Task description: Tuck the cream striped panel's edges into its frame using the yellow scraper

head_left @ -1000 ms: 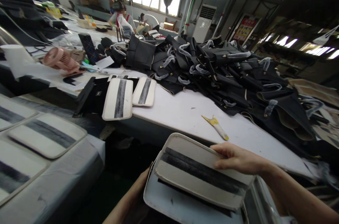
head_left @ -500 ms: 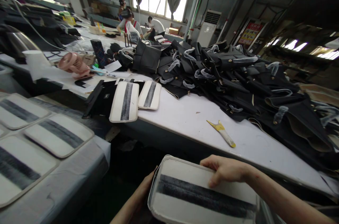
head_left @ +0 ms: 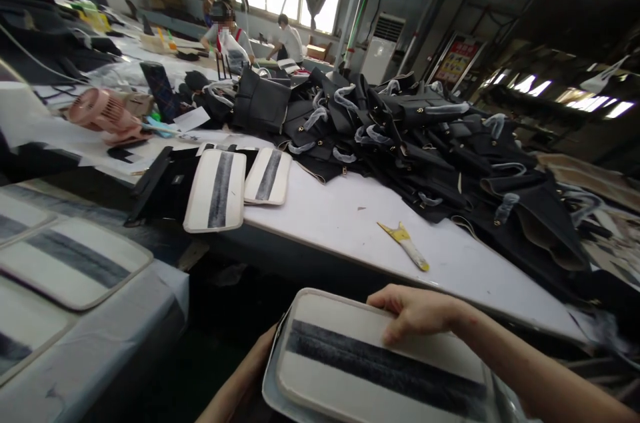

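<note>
A cream rounded pad with a dark stripe [head_left: 370, 369] lies tilted at the bottom centre, on top of a grey-white tray-like piece [head_left: 273, 396]. My right hand [head_left: 417, 311] rests on the pad's far edge, fingers curled over it. My left hand [head_left: 260, 359] is mostly hidden under the pad's left end; only the wrist and forearm show. Two more striped pads [head_left: 216, 191] lie on the white table [head_left: 350, 216] ahead, on black material.
A yellow-handled scraper [head_left: 406, 246] lies on the table. A big heap of black bags [head_left: 425, 143] fills the right side. Striped pads [head_left: 70, 263] sit on a grey surface at left. A pink fan [head_left: 103, 113] stands far left. People work at the back.
The pad has been lowered and flattened onto the piece beneath, from a raised tilt a second ago. My right hand stays on its far edge. The view has shifted slightly.
</note>
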Tool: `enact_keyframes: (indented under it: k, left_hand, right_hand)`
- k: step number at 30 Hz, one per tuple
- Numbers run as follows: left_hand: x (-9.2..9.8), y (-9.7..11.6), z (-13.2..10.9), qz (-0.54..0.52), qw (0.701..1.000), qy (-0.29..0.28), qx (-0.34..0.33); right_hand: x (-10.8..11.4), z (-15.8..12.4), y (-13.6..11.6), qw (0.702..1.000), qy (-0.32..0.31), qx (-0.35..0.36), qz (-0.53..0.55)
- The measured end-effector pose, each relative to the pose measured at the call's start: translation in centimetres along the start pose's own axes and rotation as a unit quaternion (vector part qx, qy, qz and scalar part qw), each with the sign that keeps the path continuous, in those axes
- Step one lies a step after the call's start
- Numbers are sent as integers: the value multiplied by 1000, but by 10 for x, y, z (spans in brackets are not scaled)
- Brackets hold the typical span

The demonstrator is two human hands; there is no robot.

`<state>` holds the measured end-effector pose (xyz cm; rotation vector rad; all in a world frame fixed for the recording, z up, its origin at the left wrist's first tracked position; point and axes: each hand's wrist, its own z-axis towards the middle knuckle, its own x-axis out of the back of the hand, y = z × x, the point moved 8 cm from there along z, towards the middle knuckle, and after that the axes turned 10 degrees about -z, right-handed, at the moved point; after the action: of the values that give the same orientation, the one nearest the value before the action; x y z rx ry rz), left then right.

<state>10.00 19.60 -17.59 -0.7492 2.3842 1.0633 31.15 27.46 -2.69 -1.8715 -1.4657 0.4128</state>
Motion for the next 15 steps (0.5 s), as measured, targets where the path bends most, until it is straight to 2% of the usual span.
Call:
enact_keyframes:
  k: [2, 6, 8, 11, 13, 15]
  left_hand:
    - [-4, -3, -2, -22, 1000, -10, 18]
    - [-9, -7, -9, -57, 998, -10, 33]
    - [-9, -7, -10, -64, 998, -3, 25]
    - [-10, -9, -10, -82, 996, -15, 27]
    - [-12, -10, -8, -97, 995, -28, 26]
    - [-12, -8, -5, -109, 993, -32, 13]
  right_hand:
    - [-6, 1, 14, 1000, 1, -11, 14]
    - [-21, 6, 30, 997, -40, -28, 62]
    - [-23, 11, 30, 998, -23, -47, 27]
    - [-13, 13, 20, 982, 103, -67, -145]
    - [-14, 8, 11, 949, 189, -54, -247]
    - [-23, 1, 5, 903, 263, -15, -340]
